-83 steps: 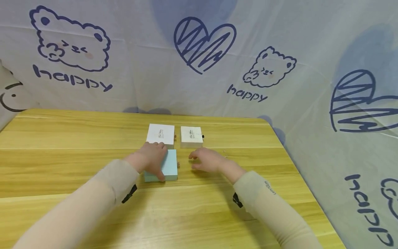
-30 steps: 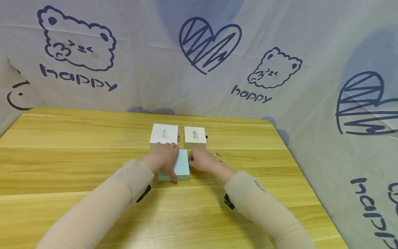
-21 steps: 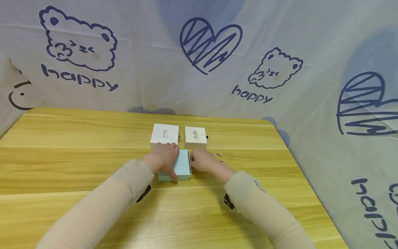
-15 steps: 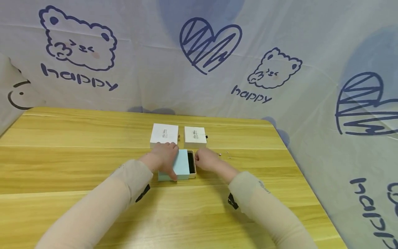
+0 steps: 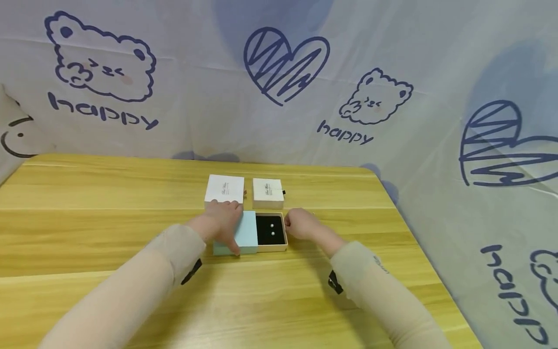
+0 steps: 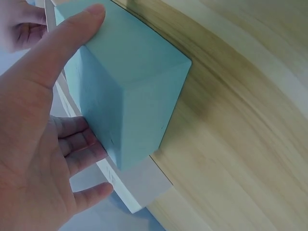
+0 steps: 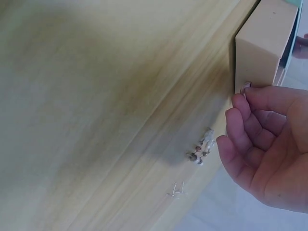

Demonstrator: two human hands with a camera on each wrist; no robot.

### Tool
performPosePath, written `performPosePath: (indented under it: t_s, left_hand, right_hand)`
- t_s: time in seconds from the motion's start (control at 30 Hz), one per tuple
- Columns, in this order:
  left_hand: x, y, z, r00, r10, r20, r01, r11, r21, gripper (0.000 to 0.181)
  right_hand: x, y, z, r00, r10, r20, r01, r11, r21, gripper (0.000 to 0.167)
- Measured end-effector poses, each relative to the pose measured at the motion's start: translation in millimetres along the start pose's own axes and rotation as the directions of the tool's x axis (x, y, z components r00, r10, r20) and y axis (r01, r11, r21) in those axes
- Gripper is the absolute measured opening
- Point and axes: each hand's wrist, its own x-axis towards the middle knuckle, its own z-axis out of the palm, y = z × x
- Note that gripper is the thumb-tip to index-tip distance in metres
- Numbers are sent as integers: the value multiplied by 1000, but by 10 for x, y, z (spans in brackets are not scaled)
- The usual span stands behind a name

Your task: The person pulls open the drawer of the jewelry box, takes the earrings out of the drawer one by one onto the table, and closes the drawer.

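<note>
My left hand (image 5: 221,225) grips the light blue sleeve (image 5: 247,233) of a drawer-style jewelry box, thumb on the near side and fingers on the far side. Its cream drawer (image 5: 272,249) stands pulled partly out to the right. Two pearl earrings (image 5: 272,230) sit on the black pad (image 5: 263,237) inside. At the drawer's right end, my right hand (image 5: 302,225) pinches a small pull tab (image 7: 246,87) between thumb and forefinger, the other fingers curled. Near that hand, a beaded bracelet or similar beaded piece (image 7: 201,149) and thin earring studs (image 7: 178,190) lie on the table.
Behind the blue box stand a larger white box (image 5: 225,188) and a smaller white box (image 5: 268,190), both with printed lettering and side tabs. The wooden table (image 5: 261,300) meets a fabric backdrop (image 5: 279,131) at its back and right side.
Right hand moved to the box's right end, took the tab and drew the drawer out rightward, baring the black pad and pearl earrings. Left hand kept its grip on the sleeve.
</note>
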Motion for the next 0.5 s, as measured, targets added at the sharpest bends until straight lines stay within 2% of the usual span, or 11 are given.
performPosePath:
  t_s: [0.17,0.33,0.5]
  left_hand:
    - [-106,-105,9,1000,8,-18,-8,1000,10,99]
    - [-206,-224,22,1000,4,-11,-4,1000,-5,94]
    - [-259,-283,31,1000,9,3,-9,999,-32,106]
  right_hand:
    - [-6,-1,0,1000,15,4,-15,1000,-8,45]
    - [-5,10,0,1000,25,4,-25,1000,-4,44]
    - [-11,9,2,1000,18,9,-18,1000,6,44]
